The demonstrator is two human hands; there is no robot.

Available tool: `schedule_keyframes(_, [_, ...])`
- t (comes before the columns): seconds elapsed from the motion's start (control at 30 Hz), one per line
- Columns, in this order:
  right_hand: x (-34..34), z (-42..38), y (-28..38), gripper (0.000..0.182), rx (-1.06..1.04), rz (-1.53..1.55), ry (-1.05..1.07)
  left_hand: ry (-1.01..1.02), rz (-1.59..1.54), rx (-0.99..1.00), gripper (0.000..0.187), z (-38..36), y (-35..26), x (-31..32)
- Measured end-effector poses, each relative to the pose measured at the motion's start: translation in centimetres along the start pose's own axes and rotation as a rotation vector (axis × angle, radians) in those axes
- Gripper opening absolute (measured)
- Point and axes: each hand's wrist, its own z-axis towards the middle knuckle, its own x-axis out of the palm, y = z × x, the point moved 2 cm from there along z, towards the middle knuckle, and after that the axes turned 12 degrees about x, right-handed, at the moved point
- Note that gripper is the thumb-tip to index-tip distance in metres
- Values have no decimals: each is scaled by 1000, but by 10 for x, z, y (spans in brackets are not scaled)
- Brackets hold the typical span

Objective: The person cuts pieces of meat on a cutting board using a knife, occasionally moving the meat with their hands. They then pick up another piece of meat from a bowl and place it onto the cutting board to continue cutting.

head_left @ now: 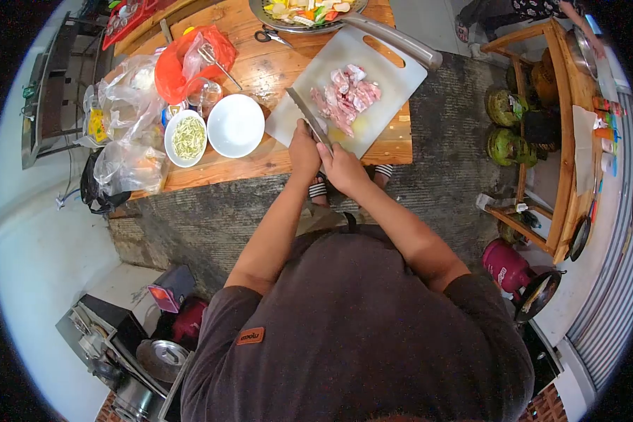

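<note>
My right hand [344, 171] wraps round the handle end of a knife [307, 112], whose blade points up and left over the near left edge of the white cutting board [406, 76]. Against the left side of the blade, the fingers of my left hand [304, 150] are pressed together; their tips are partly hidden. On the board lies a heap of cut raw meat [346, 97], pale pink, apart from the blade. An empty white bowl [235, 126] stands left of my hands, beside a white bowl of shredded pale green pieces [188, 138].
Scissors [273, 37] and a metal tray [309, 27] of cut vegetables are at the table's far side. An orange plastic bag [183, 67] and clear bags [130, 165] crowd the left. At right, a wooden shelf [557, 141] has green gas cylinders [503, 146]; another person's hand shows beyond.
</note>
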Motion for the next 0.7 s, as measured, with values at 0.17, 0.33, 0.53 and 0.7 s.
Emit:
schedule_keyframes(0.17, [-5,-29,-27,65,1,76,59,-15,86,48,18,-5,0,2])
schedule_keyframes(0.33, [3,1,-13,66,-18,26,-2,17,76,-7,21,-4,-1,-1])
schedule_keyframes(0.53, [-6,-25,-34,65,73,-12,69,-23,73,17,21,-1,-1,3])
schedule_keyframes(0.7, [2,-11,-22,63,-35,-20,-63,38,70,-33,21,-9,1,1])
